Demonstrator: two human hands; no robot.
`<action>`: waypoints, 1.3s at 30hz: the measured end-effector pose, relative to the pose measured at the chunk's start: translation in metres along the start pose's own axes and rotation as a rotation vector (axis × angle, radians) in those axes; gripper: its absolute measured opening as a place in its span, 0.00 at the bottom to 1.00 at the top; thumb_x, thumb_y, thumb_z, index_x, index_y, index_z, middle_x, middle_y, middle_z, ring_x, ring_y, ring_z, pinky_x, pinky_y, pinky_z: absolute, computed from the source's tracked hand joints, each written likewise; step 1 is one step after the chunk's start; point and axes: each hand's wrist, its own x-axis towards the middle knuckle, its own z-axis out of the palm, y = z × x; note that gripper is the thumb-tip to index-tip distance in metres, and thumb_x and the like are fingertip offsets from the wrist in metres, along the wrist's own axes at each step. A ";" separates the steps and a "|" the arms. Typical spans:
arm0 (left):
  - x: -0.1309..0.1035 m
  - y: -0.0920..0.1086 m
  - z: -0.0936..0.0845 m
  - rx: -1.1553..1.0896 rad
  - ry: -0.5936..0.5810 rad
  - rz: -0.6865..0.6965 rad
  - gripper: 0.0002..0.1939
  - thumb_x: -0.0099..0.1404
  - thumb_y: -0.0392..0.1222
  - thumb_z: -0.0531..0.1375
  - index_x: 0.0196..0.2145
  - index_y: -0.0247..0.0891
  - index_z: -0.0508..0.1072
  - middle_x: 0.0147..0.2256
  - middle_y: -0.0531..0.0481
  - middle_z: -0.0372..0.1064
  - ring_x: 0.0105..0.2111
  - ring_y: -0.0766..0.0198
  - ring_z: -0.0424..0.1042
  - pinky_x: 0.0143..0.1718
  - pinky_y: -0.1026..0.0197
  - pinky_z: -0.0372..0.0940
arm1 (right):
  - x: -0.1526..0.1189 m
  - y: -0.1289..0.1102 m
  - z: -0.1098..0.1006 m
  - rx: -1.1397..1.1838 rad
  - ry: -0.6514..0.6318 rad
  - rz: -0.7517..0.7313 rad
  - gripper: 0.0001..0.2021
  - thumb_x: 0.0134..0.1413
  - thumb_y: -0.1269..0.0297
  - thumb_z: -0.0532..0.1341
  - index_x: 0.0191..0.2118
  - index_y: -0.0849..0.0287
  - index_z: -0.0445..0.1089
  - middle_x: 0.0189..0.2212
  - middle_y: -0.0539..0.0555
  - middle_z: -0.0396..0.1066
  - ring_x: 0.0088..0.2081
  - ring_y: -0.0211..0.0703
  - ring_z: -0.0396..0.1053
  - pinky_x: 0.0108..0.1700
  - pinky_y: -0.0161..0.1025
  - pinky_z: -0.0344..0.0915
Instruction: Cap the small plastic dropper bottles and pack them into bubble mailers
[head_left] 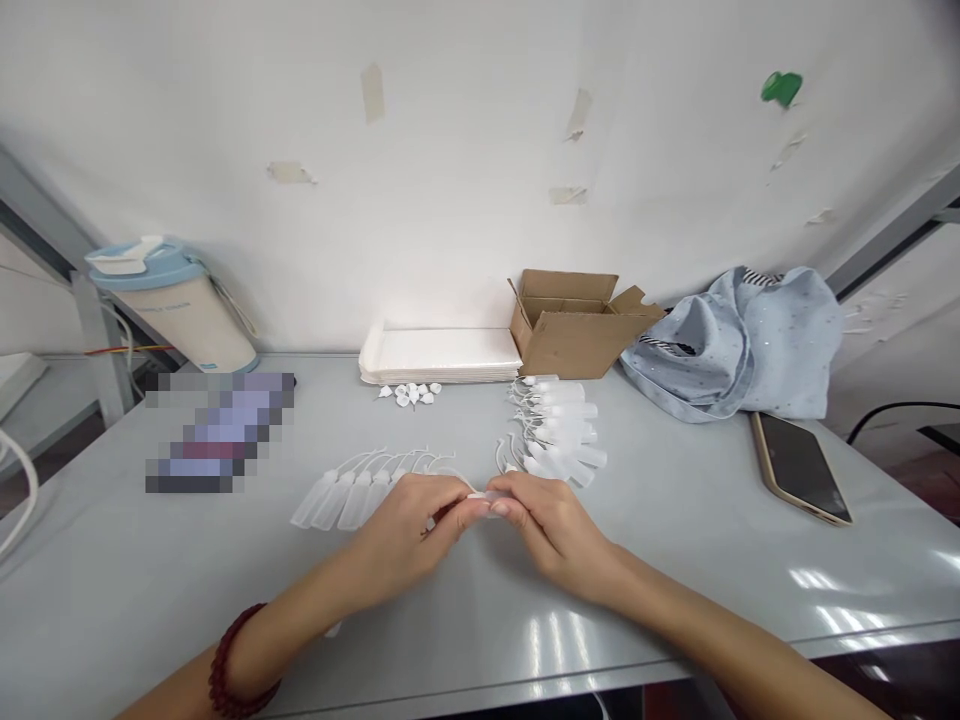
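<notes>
At the lower centre of the frame, a small white piece [491, 502] is sitting pinched between the fingers of the left hand [427, 525] and right hand [555, 520], above a shiny grey table [450, 640] standing against a tape-marked white wall [465, 170].

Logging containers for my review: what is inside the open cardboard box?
Only the upper inner walls of the cardboard box can be seen. Its front covers the bottom, so I cannot tell whether anything lies there.
</notes>
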 end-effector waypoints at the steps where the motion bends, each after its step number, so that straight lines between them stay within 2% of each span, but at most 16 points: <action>1: -0.001 0.000 0.001 0.030 0.019 0.044 0.20 0.69 0.42 0.49 0.19 0.37 0.58 0.18 0.57 0.56 0.19 0.70 0.56 0.23 0.66 0.53 | 0.001 -0.002 -0.002 0.040 -0.011 0.032 0.15 0.65 0.62 0.45 0.35 0.59 0.65 0.26 0.53 0.67 0.27 0.38 0.63 0.31 0.36 0.58; 4: -0.003 -0.004 0.004 0.098 0.079 0.170 0.17 0.69 0.40 0.50 0.21 0.37 0.58 0.19 0.57 0.56 0.19 0.70 0.55 0.23 0.66 0.52 | 0.003 -0.005 -0.006 0.151 -0.049 0.118 0.17 0.65 0.60 0.45 0.29 0.59 0.63 0.23 0.49 0.62 0.25 0.36 0.59 0.30 0.35 0.55; 7: -0.004 -0.011 0.010 0.187 0.131 0.291 0.15 0.70 0.38 0.49 0.24 0.38 0.59 0.21 0.57 0.55 0.20 0.69 0.54 0.23 0.66 0.51 | 0.003 -0.004 -0.008 0.242 -0.081 0.198 0.19 0.64 0.57 0.46 0.23 0.58 0.55 0.19 0.46 0.52 0.22 0.33 0.51 0.26 0.34 0.50; 10: -0.005 -0.016 0.013 0.287 0.166 0.372 0.14 0.71 0.38 0.48 0.26 0.37 0.59 0.22 0.56 0.55 0.21 0.68 0.54 0.22 0.65 0.50 | 0.003 0.000 -0.007 0.347 -0.101 0.284 0.21 0.63 0.53 0.48 0.21 0.58 0.48 0.19 0.44 0.45 0.22 0.32 0.45 0.24 0.33 0.46; 15: -0.004 -0.018 0.014 0.367 0.129 0.380 0.15 0.72 0.40 0.45 0.27 0.37 0.61 0.23 0.54 0.57 0.21 0.67 0.54 0.22 0.65 0.51 | 0.007 0.002 -0.006 0.576 -0.151 0.423 0.24 0.59 0.47 0.51 0.20 0.57 0.46 0.18 0.42 0.41 0.20 0.30 0.42 0.22 0.33 0.45; 19: -0.002 -0.018 0.012 0.342 0.117 0.338 0.16 0.72 0.42 0.46 0.27 0.37 0.62 0.23 0.54 0.58 0.21 0.68 0.56 0.22 0.65 0.51 | 0.011 -0.001 -0.010 0.579 -0.140 0.444 0.24 0.58 0.47 0.51 0.19 0.57 0.47 0.17 0.42 0.42 0.19 0.30 0.43 0.22 0.33 0.44; 22: 0.001 -0.019 0.003 0.274 0.102 0.239 0.12 0.70 0.43 0.49 0.33 0.37 0.67 0.26 0.53 0.63 0.24 0.67 0.61 0.26 0.65 0.56 | 0.013 0.001 -0.015 0.486 -0.092 0.441 0.23 0.60 0.50 0.50 0.19 0.58 0.53 0.16 0.44 0.49 0.19 0.31 0.47 0.22 0.33 0.47; 24: 0.004 -0.023 -0.006 0.246 0.118 0.138 0.11 0.70 0.43 0.49 0.36 0.38 0.69 0.29 0.52 0.66 0.28 0.66 0.65 0.30 0.64 0.59 | 0.014 0.006 -0.018 0.380 -0.012 0.446 0.21 0.61 0.52 0.49 0.20 0.59 0.56 0.16 0.45 0.53 0.19 0.32 0.51 0.23 0.33 0.49; 27: 0.009 -0.038 -0.024 0.284 0.189 -0.052 0.13 0.69 0.44 0.48 0.35 0.38 0.70 0.33 0.49 0.69 0.33 0.61 0.68 0.31 0.62 0.62 | 0.015 0.018 -0.024 0.043 0.206 0.382 0.16 0.61 0.55 0.50 0.28 0.59 0.63 0.21 0.49 0.63 0.21 0.35 0.57 0.25 0.34 0.53; 29: 0.012 -0.052 -0.034 0.356 0.257 -0.117 0.14 0.68 0.44 0.47 0.39 0.37 0.70 0.39 0.45 0.69 0.38 0.58 0.68 0.36 0.58 0.65 | 0.014 0.026 -0.026 -0.233 0.321 0.286 0.12 0.60 0.58 0.51 0.35 0.60 0.65 0.28 0.53 0.69 0.24 0.38 0.62 0.26 0.35 0.55; 31: 0.014 -0.068 -0.043 0.422 0.282 -0.137 0.15 0.68 0.43 0.46 0.42 0.35 0.69 0.44 0.42 0.67 0.43 0.54 0.67 0.41 0.54 0.65 | 0.014 0.032 -0.027 -0.453 0.376 0.209 0.10 0.60 0.60 0.51 0.38 0.60 0.64 0.34 0.57 0.71 0.26 0.40 0.65 0.27 0.36 0.56; 34: 0.016 -0.089 -0.050 0.465 0.257 -0.115 0.18 0.68 0.42 0.44 0.43 0.34 0.69 0.49 0.39 0.65 0.48 0.52 0.66 0.49 0.49 0.63 | 0.012 0.034 -0.027 -0.722 0.381 0.204 0.07 0.59 0.63 0.53 0.36 0.61 0.64 0.34 0.58 0.72 0.28 0.44 0.67 0.24 0.36 0.54; 39: 0.018 -0.108 -0.053 0.518 0.179 -0.077 0.19 0.68 0.40 0.43 0.49 0.35 0.68 0.58 0.40 0.58 0.56 0.51 0.59 0.55 0.47 0.58 | 0.010 0.032 -0.027 -1.020 0.255 0.311 0.01 0.54 0.71 0.56 0.32 0.62 0.63 0.30 0.59 0.68 0.31 0.49 0.66 0.21 0.36 0.49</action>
